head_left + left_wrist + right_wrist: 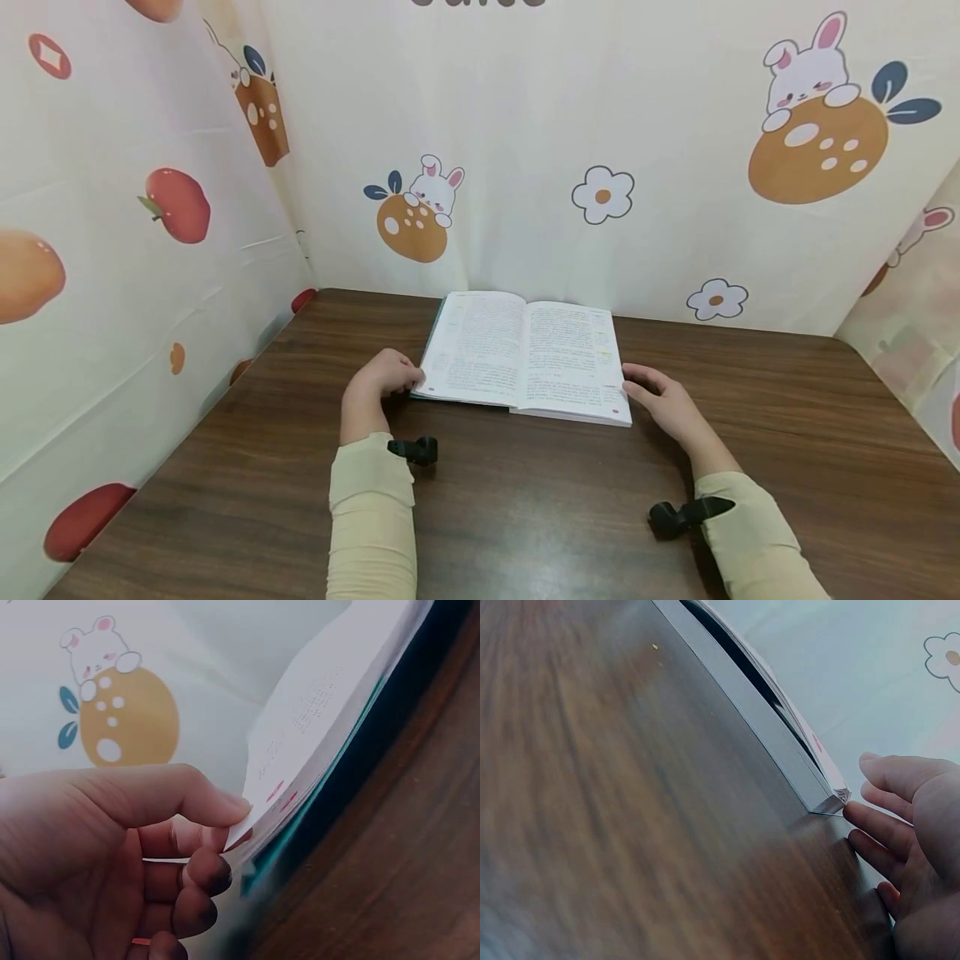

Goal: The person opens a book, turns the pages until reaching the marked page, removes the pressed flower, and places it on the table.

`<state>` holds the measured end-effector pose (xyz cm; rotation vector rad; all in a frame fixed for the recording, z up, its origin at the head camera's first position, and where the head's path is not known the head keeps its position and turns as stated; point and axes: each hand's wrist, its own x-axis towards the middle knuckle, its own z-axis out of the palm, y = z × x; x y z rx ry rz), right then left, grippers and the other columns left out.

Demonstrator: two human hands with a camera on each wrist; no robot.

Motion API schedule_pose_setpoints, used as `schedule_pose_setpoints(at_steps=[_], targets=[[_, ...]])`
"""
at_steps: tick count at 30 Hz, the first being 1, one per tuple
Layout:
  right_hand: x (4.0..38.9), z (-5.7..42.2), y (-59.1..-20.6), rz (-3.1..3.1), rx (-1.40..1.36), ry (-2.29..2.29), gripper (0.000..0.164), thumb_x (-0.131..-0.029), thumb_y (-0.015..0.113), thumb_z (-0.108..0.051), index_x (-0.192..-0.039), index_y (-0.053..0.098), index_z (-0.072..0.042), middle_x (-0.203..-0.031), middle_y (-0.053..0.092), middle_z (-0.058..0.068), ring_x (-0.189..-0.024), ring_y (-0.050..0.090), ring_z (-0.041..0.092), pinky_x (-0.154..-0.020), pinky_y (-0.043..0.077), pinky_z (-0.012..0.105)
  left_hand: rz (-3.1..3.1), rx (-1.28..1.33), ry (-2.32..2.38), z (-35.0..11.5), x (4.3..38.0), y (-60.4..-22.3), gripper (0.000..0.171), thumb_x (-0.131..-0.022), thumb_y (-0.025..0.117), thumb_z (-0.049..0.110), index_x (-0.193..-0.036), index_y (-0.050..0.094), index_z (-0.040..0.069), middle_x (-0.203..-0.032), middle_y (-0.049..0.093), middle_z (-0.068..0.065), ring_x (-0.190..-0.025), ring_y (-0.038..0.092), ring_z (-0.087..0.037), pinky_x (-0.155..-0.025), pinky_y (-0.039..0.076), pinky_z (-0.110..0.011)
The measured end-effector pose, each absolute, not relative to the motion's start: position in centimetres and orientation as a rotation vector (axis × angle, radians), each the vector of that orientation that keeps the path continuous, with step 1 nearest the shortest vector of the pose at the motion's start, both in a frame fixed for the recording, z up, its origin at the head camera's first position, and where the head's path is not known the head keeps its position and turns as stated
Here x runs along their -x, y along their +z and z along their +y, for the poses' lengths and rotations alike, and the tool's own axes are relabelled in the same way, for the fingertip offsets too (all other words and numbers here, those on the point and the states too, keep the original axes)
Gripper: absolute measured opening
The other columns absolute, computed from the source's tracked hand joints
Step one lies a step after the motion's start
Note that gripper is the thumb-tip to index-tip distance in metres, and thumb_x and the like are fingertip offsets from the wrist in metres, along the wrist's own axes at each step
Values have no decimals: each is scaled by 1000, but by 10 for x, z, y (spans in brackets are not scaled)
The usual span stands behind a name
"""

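An open book [562,354] with printed pages and a green cover lies flat at the back of the table. My left hand [381,379] is at its lower left corner. In the left wrist view, the thumb and index finger pinch the corner of a page [259,802], which stands a little apart from the pages beneath. My right hand [667,404] is beside the book's right edge. Seen from the right wrist, its loosely bent fingers [877,825] are at the book's corner [831,802], while the thumb stays off the pages.
The brown wooden table [525,508] reaches back to a white patterned curtain [525,217], close behind the book. More patterned cloth [112,292] hangs along the left side. A black wrist camera [416,451] is strapped over each sleeve.
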<state>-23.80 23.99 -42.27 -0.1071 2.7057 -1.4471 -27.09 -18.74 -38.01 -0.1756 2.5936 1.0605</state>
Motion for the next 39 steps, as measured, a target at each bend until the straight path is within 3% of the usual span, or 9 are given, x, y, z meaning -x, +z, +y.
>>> schedule_pose_setpoints(at_steps=[7, 11, 15, 19, 22, 27, 31, 36, 39], targets=[[239, 240, -425, 2710, 108, -1445, 57, -92, 51, -43, -137, 42, -8, -140, 37, 20, -127, 31, 39, -96, 27, 60, 2642, 180, 942, -181, 276, -387, 32, -81, 60, 18, -52, 50, 9, -51, 42, -1, -52, 41, -16, -50, 35, -27], [239, 241, -425, 2706, 100, -1436, 59, -92, 51, -45, -137, 42, -8, -140, 36, 20, -126, 31, 40, -95, 29, 60, 2690, 177, 809, -172, 277, -386, 31, -82, 62, 20, -57, 50, 7, -55, 40, -2, -55, 42, -18, -53, 35, -29], [238, 241, -425, 2714, 87, -1428, 57, -92, 51, -43, -137, 42, -8, -141, 36, 20, -127, 29, 40, -96, 26, 61, 2833, 41, 754, -151, 280, -381, 11, -82, 59, 12, -86, 56, 3, -81, 49, -7, -78, 46, -23, -67, 39, -33], [238, 240, -425, 2721, 94, -1435, 56, -92, 52, -42, -136, 43, -8, -140, 37, 20, -128, 30, 39, -97, 25, 60, 2969, -319, 725, -113, 281, -373, 31, -82, 52, 3, -113, 56, 9, -122, 48, -9, -115, 39, -27, -92, 35, -42], [238, 240, -424, 2716, 113, -1428, 58, -92, 53, -43, -137, 42, -8, -141, 36, 20, -128, 29, 40, -96, 26, 60, 2946, -589, 623, -86, 279, -371, 44, -83, 51, 3, -125, 55, 13, -139, 41, -7, -130, 31, -26, -102, 28, -45], [236, 246, -422, 2702, 200, -1365, 64, -88, 58, -43, -141, 38, -11, -147, 27, 17, -134, 18, 41, -99, 14, 65, 2833, -623, 572, -62, 277, -381, 48, -84, 53, 8, -132, 51, 12, -140, 43, -4, -131, 34, -21, -104, 28, -39], [235, 254, -421, 2665, 285, -1298, 65, -86, 62, -42, -141, 40, -17, -148, 26, 18, -134, 18, 41, -98, 15, 65, 2766, -534, 704, -60, 278, -389, 52, -85, 50, 8, -137, 44, 9, -141, 42, -6, -131, 35, -20, -104, 28, -36], [239, 257, -420, 2620, 387, -1263, 64, -83, 66, -39, -140, 42, -20, -147, 28, 17, -134, 19, 40, -99, 16, 64, 2761, -384, 830, -63, 279, -392, 54, -88, 45, 17, -141, 38, 15, -140, 43, -6, -127, 40, -23, -101, 32, -41], [240, 255, -421, 2615, 379, -1282, 66, -80, 70, -36, -139, 44, -20, -146, 30, 16, -134, 18, 39, -100, 13, 64, 2783, -338, 872, -63, 280, -393, 48, -90, 46, 23, -138, 43, 17, -136, 47, -7, -125, 43, -25, -98, 35, -43]])
